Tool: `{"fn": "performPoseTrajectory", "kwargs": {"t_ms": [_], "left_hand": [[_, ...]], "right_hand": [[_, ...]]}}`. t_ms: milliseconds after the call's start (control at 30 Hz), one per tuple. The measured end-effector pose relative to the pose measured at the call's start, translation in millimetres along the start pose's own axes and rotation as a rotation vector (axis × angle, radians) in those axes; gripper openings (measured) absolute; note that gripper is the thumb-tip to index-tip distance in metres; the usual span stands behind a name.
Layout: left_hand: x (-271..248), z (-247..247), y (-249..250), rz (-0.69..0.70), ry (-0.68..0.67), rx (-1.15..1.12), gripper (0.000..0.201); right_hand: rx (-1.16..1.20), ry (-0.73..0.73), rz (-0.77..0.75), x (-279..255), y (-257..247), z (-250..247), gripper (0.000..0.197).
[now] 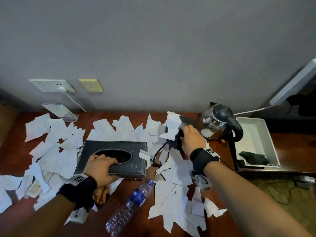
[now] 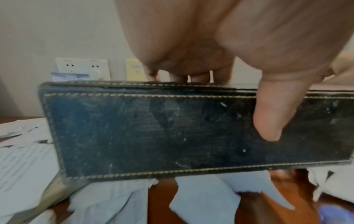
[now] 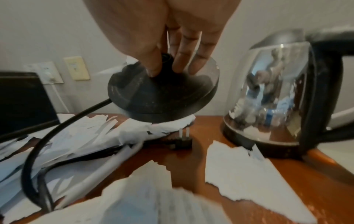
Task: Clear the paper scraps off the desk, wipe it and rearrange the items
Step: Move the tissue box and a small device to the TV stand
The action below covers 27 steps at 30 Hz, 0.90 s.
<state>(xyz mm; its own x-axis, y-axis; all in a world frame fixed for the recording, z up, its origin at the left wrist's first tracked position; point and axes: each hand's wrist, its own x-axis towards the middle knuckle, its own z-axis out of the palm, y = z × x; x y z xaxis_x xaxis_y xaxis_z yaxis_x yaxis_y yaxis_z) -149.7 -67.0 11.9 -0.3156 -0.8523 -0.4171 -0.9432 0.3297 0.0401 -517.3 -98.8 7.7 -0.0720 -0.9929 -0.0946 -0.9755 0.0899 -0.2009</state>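
I count one bottle [image 1: 135,199] lying nearest, among paper scraps [image 1: 172,197] too many to count across the counter [image 1: 13,151]. Left grip [image 1: 100,169] clamps one tissue box [image 1: 109,146]. Right grip [image 1: 192,139] pinches one kettle base [image 3: 162,97], beside one kettle [image 1: 215,125].

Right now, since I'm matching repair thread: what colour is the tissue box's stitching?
Pale yellowish-tan stitching on the black tissue box; clearest in the left wrist view.
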Motion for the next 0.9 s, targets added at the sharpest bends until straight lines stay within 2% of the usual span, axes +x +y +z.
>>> {"fn": "performPoseTrajectory", "kwargs": {"t_ms": [167, 300, 367, 567, 767, 900], "left_hand": [[-5, -25, 10, -0.019, 0.043, -0.038, 0.061], [-12, -37, 9, -0.039, 0.067, -0.116, 0.059], [-17, -40, 4, -0.059, 0.083, -0.157, 0.056], [-34, -50, -14, -0.102, 0.117, -0.229, 0.046], [-43, -58, -24, -0.11, 0.162, -0.268, 0.045], [-43, -69, -27, -0.084, 0.222, -0.296, 0.045]], "right_hand": [[-0.115, 0.157, -0.126, -10, -11, -28, 0.028], [-0.142, 0.253, -0.184, -17, -17, -47, 0.04], [-0.143, 0.294, -0.197, -20, -22, -55, 0.04], [-0.075, 0.355, -0.14, -31, -38, -74, 0.03], [0.016, 0.517, -0.134, -36, -52, -100, 0.03], [0.087, 0.551, -0.078, -33, -59, -117, 0.031]]}}
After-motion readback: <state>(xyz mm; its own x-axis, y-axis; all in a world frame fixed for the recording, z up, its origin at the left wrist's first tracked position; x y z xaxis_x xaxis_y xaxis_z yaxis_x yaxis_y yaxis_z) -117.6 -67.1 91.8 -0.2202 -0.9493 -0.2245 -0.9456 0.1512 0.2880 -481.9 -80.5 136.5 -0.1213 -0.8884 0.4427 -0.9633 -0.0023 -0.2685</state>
